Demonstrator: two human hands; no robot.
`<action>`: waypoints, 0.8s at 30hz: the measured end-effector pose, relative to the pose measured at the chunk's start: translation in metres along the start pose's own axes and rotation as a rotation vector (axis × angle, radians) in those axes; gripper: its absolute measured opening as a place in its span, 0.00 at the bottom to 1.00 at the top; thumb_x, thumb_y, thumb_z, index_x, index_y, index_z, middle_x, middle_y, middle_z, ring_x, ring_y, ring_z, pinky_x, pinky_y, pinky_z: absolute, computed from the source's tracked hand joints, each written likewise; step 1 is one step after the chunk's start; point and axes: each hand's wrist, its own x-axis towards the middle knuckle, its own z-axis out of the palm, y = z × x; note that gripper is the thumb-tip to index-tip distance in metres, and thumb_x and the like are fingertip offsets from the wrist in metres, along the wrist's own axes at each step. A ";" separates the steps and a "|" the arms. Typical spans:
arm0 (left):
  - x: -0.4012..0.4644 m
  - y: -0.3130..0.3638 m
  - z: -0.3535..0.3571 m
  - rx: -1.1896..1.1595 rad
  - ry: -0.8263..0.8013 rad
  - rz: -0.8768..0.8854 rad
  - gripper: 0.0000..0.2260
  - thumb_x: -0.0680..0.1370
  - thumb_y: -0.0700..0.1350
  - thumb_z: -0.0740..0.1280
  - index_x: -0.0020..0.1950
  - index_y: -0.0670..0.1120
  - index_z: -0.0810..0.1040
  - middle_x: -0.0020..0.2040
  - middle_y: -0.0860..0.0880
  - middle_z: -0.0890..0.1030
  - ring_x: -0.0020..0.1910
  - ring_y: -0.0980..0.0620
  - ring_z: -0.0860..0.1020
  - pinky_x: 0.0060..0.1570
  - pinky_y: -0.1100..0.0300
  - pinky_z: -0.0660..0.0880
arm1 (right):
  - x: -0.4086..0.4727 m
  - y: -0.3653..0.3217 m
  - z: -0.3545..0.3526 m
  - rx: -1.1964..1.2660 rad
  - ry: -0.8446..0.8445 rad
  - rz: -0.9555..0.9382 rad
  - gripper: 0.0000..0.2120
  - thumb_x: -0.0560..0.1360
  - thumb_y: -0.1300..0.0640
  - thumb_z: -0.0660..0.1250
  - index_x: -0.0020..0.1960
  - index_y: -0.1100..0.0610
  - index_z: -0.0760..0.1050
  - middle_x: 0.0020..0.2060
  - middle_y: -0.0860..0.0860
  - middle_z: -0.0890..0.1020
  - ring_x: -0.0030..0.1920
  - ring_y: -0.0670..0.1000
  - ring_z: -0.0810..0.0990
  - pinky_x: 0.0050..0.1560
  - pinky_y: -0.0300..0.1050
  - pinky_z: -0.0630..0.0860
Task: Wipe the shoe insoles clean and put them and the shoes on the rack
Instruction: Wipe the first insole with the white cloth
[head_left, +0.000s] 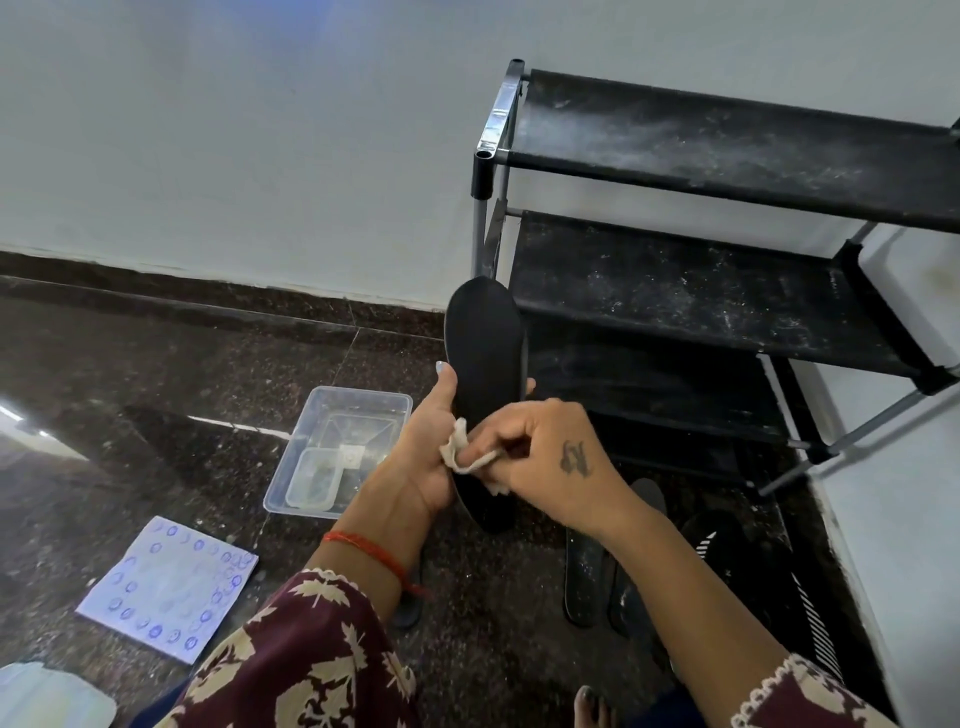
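One black insole (483, 338) upright, toe up (left hand (426, 457) gripping, right hand (540, 457) pinching cloth (462, 452)).

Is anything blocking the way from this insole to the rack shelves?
Nothing visible does. The insole, held by the left hand, sits right beside the rack, and its dusty shelves show nothing on them.

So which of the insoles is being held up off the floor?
The black insole gripped by the left hand; the other insoles lie on the floor.
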 end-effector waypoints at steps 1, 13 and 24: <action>0.001 0.001 -0.002 -0.012 0.014 0.001 0.34 0.79 0.64 0.47 0.53 0.37 0.80 0.51 0.41 0.82 0.44 0.46 0.83 0.42 0.57 0.81 | -0.002 0.000 0.002 -0.005 -0.019 -0.031 0.11 0.65 0.69 0.71 0.38 0.54 0.84 0.37 0.46 0.85 0.40 0.39 0.81 0.45 0.29 0.74; -0.005 -0.006 0.000 0.128 -0.015 -0.048 0.25 0.80 0.59 0.54 0.58 0.42 0.79 0.47 0.42 0.83 0.45 0.46 0.81 0.51 0.52 0.77 | 0.005 0.021 0.002 -0.421 0.315 -0.064 0.11 0.68 0.67 0.65 0.42 0.55 0.83 0.38 0.50 0.83 0.40 0.52 0.81 0.41 0.45 0.78; -0.003 0.006 -0.006 0.011 0.020 0.031 0.30 0.80 0.62 0.49 0.58 0.39 0.78 0.55 0.42 0.82 0.51 0.46 0.81 0.51 0.54 0.79 | -0.005 0.001 0.001 -0.027 -0.115 -0.082 0.05 0.67 0.60 0.71 0.41 0.55 0.85 0.46 0.44 0.83 0.48 0.41 0.80 0.52 0.33 0.74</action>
